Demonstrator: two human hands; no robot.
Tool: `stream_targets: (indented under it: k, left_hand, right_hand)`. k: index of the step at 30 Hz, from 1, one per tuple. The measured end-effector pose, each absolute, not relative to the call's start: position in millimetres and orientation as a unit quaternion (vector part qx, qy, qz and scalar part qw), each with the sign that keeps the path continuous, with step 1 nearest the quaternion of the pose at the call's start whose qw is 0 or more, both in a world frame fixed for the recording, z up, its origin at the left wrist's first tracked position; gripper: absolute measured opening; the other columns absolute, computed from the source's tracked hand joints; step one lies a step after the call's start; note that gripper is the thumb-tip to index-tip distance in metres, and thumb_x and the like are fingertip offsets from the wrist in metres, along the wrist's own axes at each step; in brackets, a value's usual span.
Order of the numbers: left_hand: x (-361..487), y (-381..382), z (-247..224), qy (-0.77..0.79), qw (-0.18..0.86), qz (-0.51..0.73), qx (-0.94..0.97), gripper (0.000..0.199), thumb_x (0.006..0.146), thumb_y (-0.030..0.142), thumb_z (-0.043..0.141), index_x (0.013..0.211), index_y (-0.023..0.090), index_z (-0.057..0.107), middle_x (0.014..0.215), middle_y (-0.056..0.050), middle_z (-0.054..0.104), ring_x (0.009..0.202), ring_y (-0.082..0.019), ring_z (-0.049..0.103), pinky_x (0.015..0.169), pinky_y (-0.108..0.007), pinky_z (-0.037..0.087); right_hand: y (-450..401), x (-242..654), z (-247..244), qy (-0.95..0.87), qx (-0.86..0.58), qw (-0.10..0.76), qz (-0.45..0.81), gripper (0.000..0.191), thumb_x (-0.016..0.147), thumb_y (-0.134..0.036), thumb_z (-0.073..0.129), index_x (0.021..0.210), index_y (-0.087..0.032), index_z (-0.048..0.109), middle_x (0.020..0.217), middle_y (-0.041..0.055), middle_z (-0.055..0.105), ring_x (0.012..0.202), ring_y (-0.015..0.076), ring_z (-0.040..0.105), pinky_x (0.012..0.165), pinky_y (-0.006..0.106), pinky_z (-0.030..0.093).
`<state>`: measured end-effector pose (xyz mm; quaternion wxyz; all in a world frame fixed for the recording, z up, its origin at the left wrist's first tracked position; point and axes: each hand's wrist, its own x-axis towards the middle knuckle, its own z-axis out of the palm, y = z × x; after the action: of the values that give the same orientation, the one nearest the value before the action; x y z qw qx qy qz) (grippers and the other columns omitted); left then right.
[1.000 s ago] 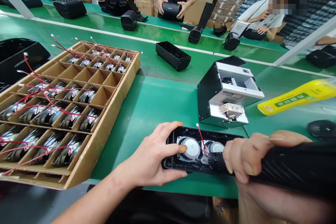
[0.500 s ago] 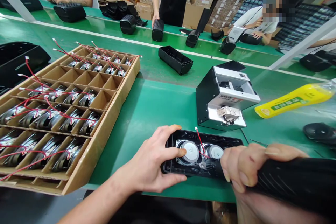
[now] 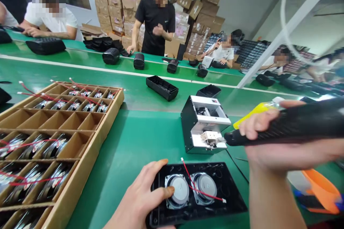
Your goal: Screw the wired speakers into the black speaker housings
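Observation:
My left hand (image 3: 143, 195) grips the left end of a black speaker panel (image 3: 232, 195) near the bench's front, with its thumb on the left of two round speakers (image 3: 180, 189). The right speaker (image 3: 206, 185) sits beside it, with red wires and white plugs lying loosely across. My right hand (image 3: 271, 150) is closed around a black electric screwdriver (image 3: 303, 123), held nearly level and pointing left. The screwdriver's tip is at the front outlet of a silver and black screw feeder (image 3: 212, 123); whether they touch I cannot tell.
A divided cardboard box (image 3: 107, 130) of wired speakers stands on the left. Beyond the feeder are a black housing (image 3: 162, 87) and several others along the far bench, where people sit or stand. A yellow bottle (image 3: 249, 114) and an orange object (image 3: 322, 189) lie right.
My right hand has lifted the screwdriver off the panel and brought it up to the screw feeder. The left hand still holds the panel. The view has tilted up.

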<state>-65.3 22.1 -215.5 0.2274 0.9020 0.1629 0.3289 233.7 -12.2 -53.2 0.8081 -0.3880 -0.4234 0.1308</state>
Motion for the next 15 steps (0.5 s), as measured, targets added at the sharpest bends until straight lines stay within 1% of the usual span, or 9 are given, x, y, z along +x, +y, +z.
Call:
stream_targets:
  k: [2,4,7,9,12,15]
  left_hand:
    - [-65.9,25.2,-222.1,0.185,0.203,0.319,0.907,0.046,0.086,0.042,0.079,0.129,0.034,0.063,0.163,-0.009,0.040,0.135,-0.034,0.054,0.095,-0.041,0.061]
    - [-67.3,28.0,-225.7,0.200,0.177,0.309,0.913,0.046,0.088,0.033,0.077,0.132,0.041,0.064,0.160,-0.003,0.047,0.129,-0.031,0.060,0.089,-0.034,0.063]
    - [-69.2,31.0,-227.2,0.210,0.150,0.299,0.919,0.048,0.090,0.027,0.075,0.131,0.048,0.065,0.156,0.003,0.052,0.124,-0.028,0.064,0.086,-0.030,0.065]
    - [-69.2,31.7,-227.5,0.212,0.141,0.300,0.919,0.044,0.091,0.026,0.075,0.128,0.048,0.067,0.155,0.004,0.053,0.123,-0.026,0.065,0.086,-0.028,0.065]
    - [-67.2,30.5,-227.5,0.205,0.141,0.315,0.916,0.043,0.089,0.028,0.078,0.127,0.044,0.067,0.156,0.000,0.051,0.125,-0.027,0.063,0.085,-0.028,0.065]
    - [-64.6,26.6,-224.3,0.191,0.162,0.329,0.910,0.043,0.085,0.029,0.080,0.125,0.038,0.066,0.160,-0.006,0.046,0.132,-0.031,0.058,0.087,-0.033,0.063]
  right_hand:
    - [4.3,229.8,-54.5,-0.447,-0.372,0.807,0.103,0.070,0.066,-0.089,0.069,0.091,-0.024,0.072,0.056,-0.0028,0.053,0.039,0.0138,0.046,0.033,0.026,0.034]
    - [10.5,228.7,-61.3,-0.460,-0.376,0.796,0.118,0.070,0.072,-0.089,0.064,0.092,-0.023,0.072,0.056,-0.0026,0.055,0.038,0.0132,0.045,0.033,0.025,0.035]
    - [7.6,230.3,-70.4,-0.461,-0.374,0.794,0.130,0.069,0.077,-0.089,0.059,0.095,-0.023,0.072,0.056,-0.0026,0.057,0.038,0.0130,0.045,0.034,0.025,0.037]
    - [3.1,230.3,-72.6,-0.464,-0.370,0.794,0.131,0.070,0.077,-0.090,0.058,0.094,-0.024,0.072,0.055,-0.0025,0.057,0.038,0.0131,0.045,0.034,0.025,0.038]
    - [-4.0,227.8,-73.6,-0.462,-0.377,0.793,0.127,0.074,0.077,-0.093,0.054,0.096,-0.023,0.073,0.055,-0.0019,0.056,0.037,0.0138,0.046,0.033,0.025,0.038]
    - [-15.6,227.4,-74.8,-0.457,-0.380,0.793,0.136,0.077,0.074,-0.093,0.058,0.101,-0.024,0.075,0.056,-0.0016,0.056,0.038,0.0142,0.046,0.033,0.026,0.037]
